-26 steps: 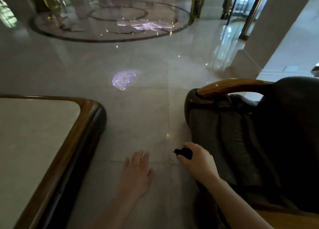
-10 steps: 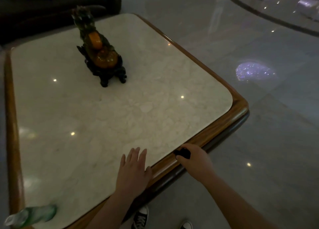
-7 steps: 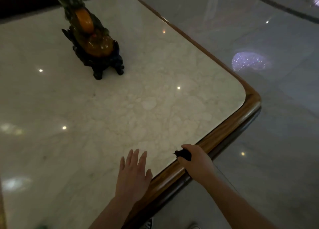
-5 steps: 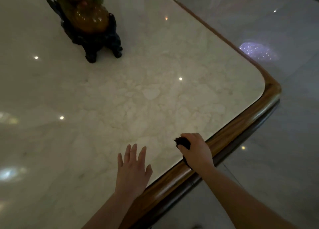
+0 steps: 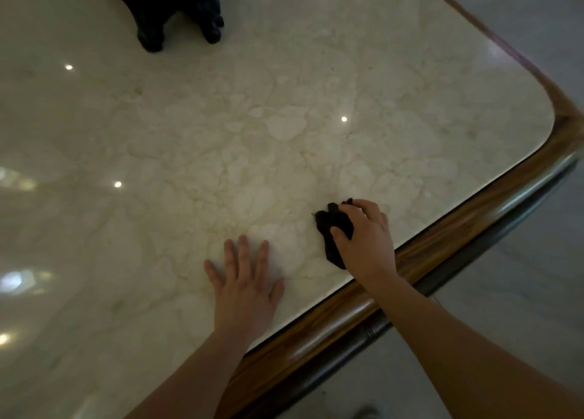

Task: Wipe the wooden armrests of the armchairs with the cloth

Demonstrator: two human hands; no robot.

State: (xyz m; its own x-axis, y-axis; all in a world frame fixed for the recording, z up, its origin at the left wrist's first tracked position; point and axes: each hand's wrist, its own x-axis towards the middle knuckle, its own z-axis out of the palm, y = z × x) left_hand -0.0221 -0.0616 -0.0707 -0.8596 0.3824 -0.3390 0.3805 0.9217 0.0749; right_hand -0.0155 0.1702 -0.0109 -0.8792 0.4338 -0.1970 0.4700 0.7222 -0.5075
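Since half a second ago the right hand (image 5: pixel 366 238), fingers clamped on the dark cloth (image 5: pixel 335 229), has moved inward from the table's wooden rim (image 5: pixel 442 244) onto the marble near its right corner. Left hand (image 5: pixel 246 286) lies beside it, fingers spread, empty; open marble reaches to the black stand (image 5: pixel 177 7) at the far edge.

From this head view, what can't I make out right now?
- Dark ornament: only its base and feet show; the top edge cuts off the rest.
- Cloth: bunched under the right hand, so its full size is hidden.
- Armchairs and their armrests: out of frame.
- Left hand: whether it touches the marble tabletop is unclear.
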